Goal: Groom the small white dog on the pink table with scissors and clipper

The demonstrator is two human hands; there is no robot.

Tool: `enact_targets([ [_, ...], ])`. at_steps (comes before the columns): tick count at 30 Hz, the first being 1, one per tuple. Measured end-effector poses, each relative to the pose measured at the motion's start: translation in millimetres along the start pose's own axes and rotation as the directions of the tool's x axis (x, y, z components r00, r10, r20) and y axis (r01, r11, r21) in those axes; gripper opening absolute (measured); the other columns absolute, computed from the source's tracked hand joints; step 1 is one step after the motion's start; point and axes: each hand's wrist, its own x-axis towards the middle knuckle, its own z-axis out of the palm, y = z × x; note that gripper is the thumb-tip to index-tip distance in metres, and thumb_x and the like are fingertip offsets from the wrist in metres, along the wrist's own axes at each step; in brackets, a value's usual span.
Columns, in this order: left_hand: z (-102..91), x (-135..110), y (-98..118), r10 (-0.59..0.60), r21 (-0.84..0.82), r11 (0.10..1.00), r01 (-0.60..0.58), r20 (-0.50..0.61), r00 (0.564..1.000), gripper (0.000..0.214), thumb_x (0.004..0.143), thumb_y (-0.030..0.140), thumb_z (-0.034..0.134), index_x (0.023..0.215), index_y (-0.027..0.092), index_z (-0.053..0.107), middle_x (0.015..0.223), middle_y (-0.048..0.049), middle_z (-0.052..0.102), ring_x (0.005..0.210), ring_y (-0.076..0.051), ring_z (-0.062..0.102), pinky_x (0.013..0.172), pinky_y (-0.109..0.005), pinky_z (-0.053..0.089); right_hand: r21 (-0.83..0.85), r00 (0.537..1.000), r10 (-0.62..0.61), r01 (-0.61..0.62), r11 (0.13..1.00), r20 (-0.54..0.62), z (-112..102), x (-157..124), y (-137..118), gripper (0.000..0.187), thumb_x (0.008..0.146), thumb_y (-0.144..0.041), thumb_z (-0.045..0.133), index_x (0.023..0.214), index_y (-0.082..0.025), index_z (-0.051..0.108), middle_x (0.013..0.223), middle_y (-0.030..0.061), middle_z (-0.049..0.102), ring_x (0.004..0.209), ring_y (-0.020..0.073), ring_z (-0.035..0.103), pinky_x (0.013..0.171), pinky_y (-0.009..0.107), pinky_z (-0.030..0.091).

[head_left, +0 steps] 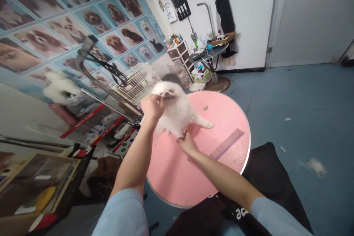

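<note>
A fluffy white dog [177, 112] sits on a round pink grooming table [177, 177], its face turned toward me. My left hand [152, 107] is closed at the side of the dog's muzzle; whether it pinches fur or the chin I cannot make out. Low at the dog's chest, my right hand [188, 143] grips a pair of scissors [188, 125] by the handles, with the blades pointing up along the fur. To the right of that hand lies a purple-backed comb [227, 143] on the tabletop.
A metal grooming arm [83, 59] with black straps rises left of the table. Behind the dog stands a white wire cage [135, 81]. Farther back are a cluttered dark table [208, 52] and a drawer unit [179, 52]. Fur clumps [315, 166] lie on the blue floor.
</note>
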Motion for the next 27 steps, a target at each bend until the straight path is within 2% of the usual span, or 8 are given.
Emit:
enact_targets([
  [6, -1.6, 6, 3, 0.006, 0.026, 1.0, -0.008, 0.054, 0.999, 0.021, 0.085, 0.027, 0.052, 0.077, 0.017, 0.068, 0.084, -0.0114, 0.069, 0.087, -0.027, 0.063, 0.077, -0.036, 0.041, -0.304, 0.999, -0.044, 0.037, 0.952, -0.017, -16, 4, -1, 0.022, 0.073, -0.03, 0.063, 0.089, -0.023, 0.049, 0.077, -0.0022, 0.058, 0.072, 0.0175, 0.057, 0.066, 0.029, 0.042],
  [9, -3.5, 9, 6, 0.016, 0.02, 1.0, -0.018, 0.099, 0.995, 0.022, 0.085, 0.027, 0.051, 0.08, 0.016, 0.07, 0.088, -0.0119, 0.07, 0.089, -0.026, 0.064, 0.079, -0.036, 0.041, -0.425, 0.992, -0.125, 0.126, 0.896, 0.029, -26, 4, -14, 0.022, 0.076, -0.027, 0.061, 0.095, -0.021, 0.052, 0.08, 0.0005, 0.06, 0.075, 0.0188, 0.059, 0.068, 0.03, 0.043],
  [12, -5.9, 12, 7, 0.038, 0.012, 0.999, -0.04, 0.133, 0.99, 0.025, 0.085, 0.027, 0.05, 0.081, 0.016, 0.072, 0.09, -0.0123, 0.071, 0.089, -0.026, 0.064, 0.079, -0.036, 0.042, -0.609, 0.971, -0.217, 0.23, 0.759, 0.095, -42, 5, -30, 0.026, 0.077, -0.025, 0.062, 0.101, -0.018, 0.054, 0.093, 0.0074, 0.064, 0.088, 0.0224, 0.061, 0.075, 0.032, 0.044],
  [14, -7.3, 13, 8, 0.038, 0.01, 0.999, -0.04, 0.147, 0.988, 0.028, 0.087, 0.029, 0.048, 0.081, 0.015, 0.072, 0.089, -0.0126, 0.071, 0.088, -0.026, 0.064, 0.078, -0.036, 0.042, -0.702, 0.963, -0.236, 0.26, 0.663, 0.134, -53, 8, -40, 0.023, 0.079, -0.016, 0.055, 0.102, -0.015, 0.055, 0.096, 0.0102, 0.065, 0.09, 0.023, 0.061, 0.078, 0.033, 0.044],
  [19, -10.9, 16, 10, 0.029, -0.042, 0.999, -0.022, 0.178, 0.984, 0.03, 0.087, 0.03, 0.048, 0.083, 0.016, 0.073, 0.091, -0.0127, 0.071, 0.089, -0.026, 0.065, 0.076, -0.035, 0.044, -0.77, 0.954, -0.241, 0.288, 0.569, 0.179, -68, 14, -58, 0.028, 0.078, -0.017, 0.058, 0.105, -0.017, 0.054, 0.094, 0.0079, 0.065, 0.087, 0.0226, 0.061, 0.077, 0.033, 0.044],
  [22, -13.0, 18, 10, -0.006, -0.081, 0.996, 0.025, 0.231, 0.973, 0.028, 0.085, 0.03, 0.05, 0.084, 0.017, 0.074, 0.093, -0.0113, 0.072, 0.088, -0.025, 0.065, 0.072, -0.034, 0.044, -0.808, 0.955, -0.233, 0.282, 0.517, 0.184, -76, 14, -61, 0.022, 0.08, -0.013, 0.053, 0.101, -0.017, 0.054, 0.089, 0.0079, 0.065, 0.083, 0.0215, 0.06, 0.074, 0.032, 0.042],
  [25, -14.5, 21, 8, -0.029, -0.135, 0.988, 0.071, 0.288, 0.957, 0.027, 0.085, 0.03, 0.05, 0.084, 0.018, 0.074, 0.093, -0.0093, 0.073, 0.086, -0.024, 0.066, 0.068, -0.032, 0.043, -0.826, 0.94, -0.192, 0.341, 0.45, 0.283, -103, 6, -63, 0.019, 0.079, -0.01, 0.05, 0.096, -0.018, 0.055, 0.088, 0.0065, 0.065, 0.078, 0.0183, 0.058, 0.069, 0.028, 0.04],
  [27, -14.8, 23, 6, -0.028, -0.165, 0.983, 0.081, 0.298, 0.954, 0.027, 0.084, 0.032, 0.051, 0.083, 0.019, 0.074, 0.092, -0.0088, 0.073, 0.085, -0.024, 0.066, 0.067, -0.031, 0.043, -0.852, 0.918, -0.054, 0.384, 0.355, 0.392, -131, -2, -69, 0.02, 0.075, -0.01, 0.055, 0.093, -0.018, 0.057, 0.088, 0.0051, 0.065, 0.077, 0.017, 0.058, 0.067, 0.026, 0.039],
])
